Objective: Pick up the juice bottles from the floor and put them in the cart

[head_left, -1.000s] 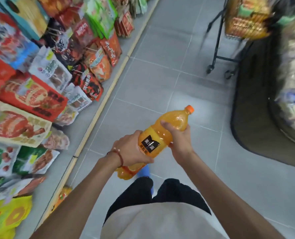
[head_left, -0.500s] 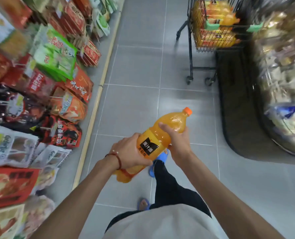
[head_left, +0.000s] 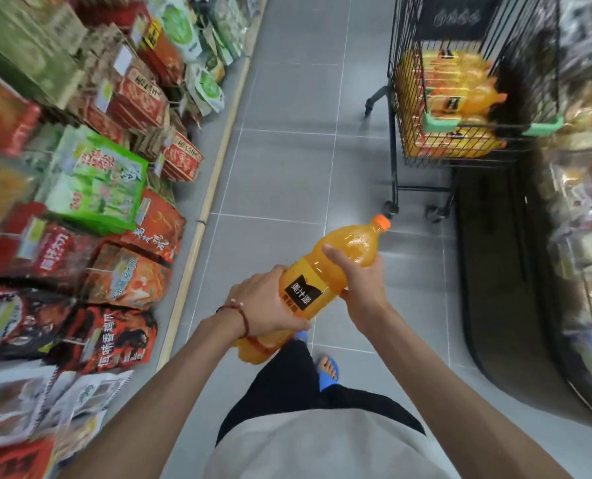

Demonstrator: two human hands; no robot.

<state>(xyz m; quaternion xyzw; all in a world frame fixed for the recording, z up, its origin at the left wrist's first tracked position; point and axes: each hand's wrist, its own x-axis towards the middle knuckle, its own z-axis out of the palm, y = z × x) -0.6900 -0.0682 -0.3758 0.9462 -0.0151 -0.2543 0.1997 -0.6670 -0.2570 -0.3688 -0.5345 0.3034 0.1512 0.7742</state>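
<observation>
Juice bottle [head_left: 325,288]: held in the air above the grey tiled floor [head_left: 287,167], in front of the person's waist. It is tilted, with its orange cap [head_left: 381,223] pointing up and away to the right, toward the cart, and its base low and near the body. The black label faces the camera.

Left hand [head_left: 263,305]: wrapped round the lower half of the bottle, just below the label. The palm is against the bottle's left side and the thumb lies across its near face. The other fingers curl behind it, out of sight. A red cord bracelet [head_left: 242,316] sits at the wrist.

Right hand [head_left: 360,285]: clamped on the upper half, above the label. The thumb [head_left: 332,254] is laid across the shoulder of the bottle and the remaining fingers are hidden beneath it. The neck and cap stick out past this hand.

Cart [head_left: 394,98]: black wire, standing on the floor well ahead and to the right, apart from the held bottle. It has green corner guards [head_left: 438,121] at the near rim.

Orange bottles [head_left: 460,88]: several lying inside the cart's basket, blurred.

Left side: snack packs [head_left: 97,181] stacked along the floor's left edge.

Right side: a dark mat [head_left: 495,271] beside a blurred display [head_left: 585,236].

Below: a foot in a blue sandal [head_left: 329,371] on the tiles.
</observation>
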